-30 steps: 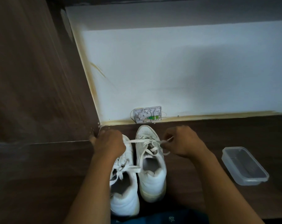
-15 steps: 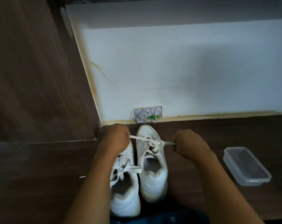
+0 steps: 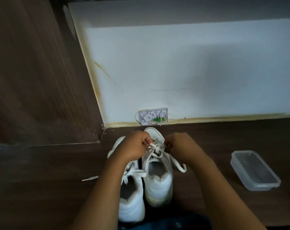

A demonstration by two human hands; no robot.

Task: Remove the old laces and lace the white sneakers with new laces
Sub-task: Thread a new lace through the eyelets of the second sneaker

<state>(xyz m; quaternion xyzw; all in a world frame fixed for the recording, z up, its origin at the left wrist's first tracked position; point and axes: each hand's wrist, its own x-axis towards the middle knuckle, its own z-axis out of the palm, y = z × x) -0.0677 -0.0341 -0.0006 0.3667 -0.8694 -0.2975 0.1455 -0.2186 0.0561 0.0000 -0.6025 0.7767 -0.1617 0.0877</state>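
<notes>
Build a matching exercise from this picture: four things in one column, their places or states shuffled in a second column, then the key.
Things
1. clear plastic container
2. small wall box
3. loose lace tip
4. right sneaker

Places or states
A. its lace is pinched by the left hand and the right hand
B. on the floor, far left
C. at the foot of the white wall
D. on the floor, far right

Pairs: 1-D, 2-C, 3-B, 4-A.
</notes>
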